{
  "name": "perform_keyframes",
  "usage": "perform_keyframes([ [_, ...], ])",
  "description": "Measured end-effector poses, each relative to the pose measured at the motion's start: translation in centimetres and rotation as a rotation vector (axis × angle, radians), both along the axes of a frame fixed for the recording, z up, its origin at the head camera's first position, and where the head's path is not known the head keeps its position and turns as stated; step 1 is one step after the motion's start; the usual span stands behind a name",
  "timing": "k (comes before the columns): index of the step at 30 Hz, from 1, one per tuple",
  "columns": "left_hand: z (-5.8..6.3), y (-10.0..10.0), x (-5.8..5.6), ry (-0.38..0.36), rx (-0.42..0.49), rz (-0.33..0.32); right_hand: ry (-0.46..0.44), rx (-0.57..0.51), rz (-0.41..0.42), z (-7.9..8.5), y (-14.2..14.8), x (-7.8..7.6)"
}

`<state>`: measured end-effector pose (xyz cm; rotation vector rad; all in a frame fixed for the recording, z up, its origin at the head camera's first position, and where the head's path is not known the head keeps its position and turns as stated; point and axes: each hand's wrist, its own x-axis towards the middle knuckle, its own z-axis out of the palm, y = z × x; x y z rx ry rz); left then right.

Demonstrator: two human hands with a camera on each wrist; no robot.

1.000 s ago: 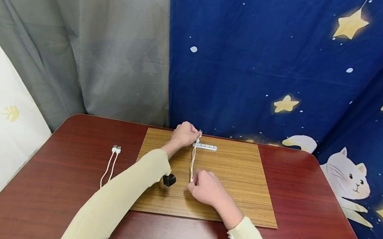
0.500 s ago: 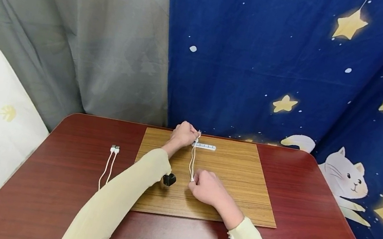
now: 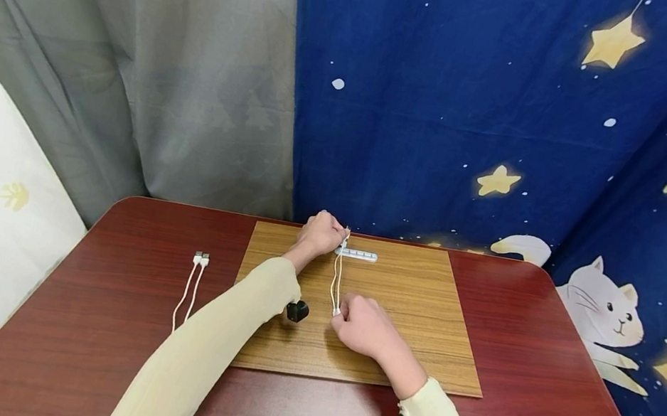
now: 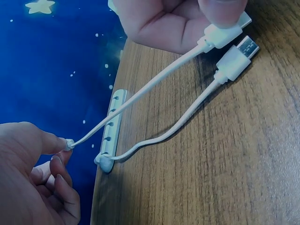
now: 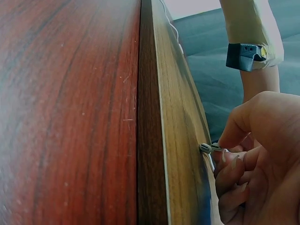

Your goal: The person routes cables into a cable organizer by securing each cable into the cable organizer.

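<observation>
A white cable strand point(image 4: 164, 72) stretches between my two hands over the wooden board point(image 3: 401, 319). At the board's far edge, my left hand point(image 3: 322, 233) pinches the strand's small white end between thumb and fingers. Nearer the front, my right hand point(image 3: 363, 324) pinches a white USB-C plug point(image 4: 224, 33). A second USB-C plug point(image 4: 234, 63) is beside it, outside the pinch. Its strand runs to the end slot of a pale cable clip strip point(image 4: 115, 122) near the far edge. More slots along the strip show no cable in them.
Two white USB-A plugs point(image 3: 201, 259) with thin cables lie on the red-brown table point(image 3: 141, 280) left of the board; my left sleeve point(image 3: 210, 340) covers part of the cables. Black wrist cameras point(image 3: 296, 311) ride under both forearms. Curtains point(image 3: 383, 136) hang behind the table.
Both hands keep their grips and stay nearly in place. The lower end of the cable, with the right hand, has shifted very slightly to the right.
</observation>
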<state>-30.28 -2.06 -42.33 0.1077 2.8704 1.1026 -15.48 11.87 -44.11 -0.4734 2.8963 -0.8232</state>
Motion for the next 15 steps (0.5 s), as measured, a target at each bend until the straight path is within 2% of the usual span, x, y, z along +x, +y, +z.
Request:
perform_keyframes([
  [8,-0.38,0.53,-0.25,-0.001,-0.006,-0.011,-0.011,0.015,-0.004,0.29,0.15,0.04],
  [15,-0.83,0.84,-0.3,-0.011,-0.029,0.01,-0.021,0.017,-0.003,0.35,0.31,-0.06],
])
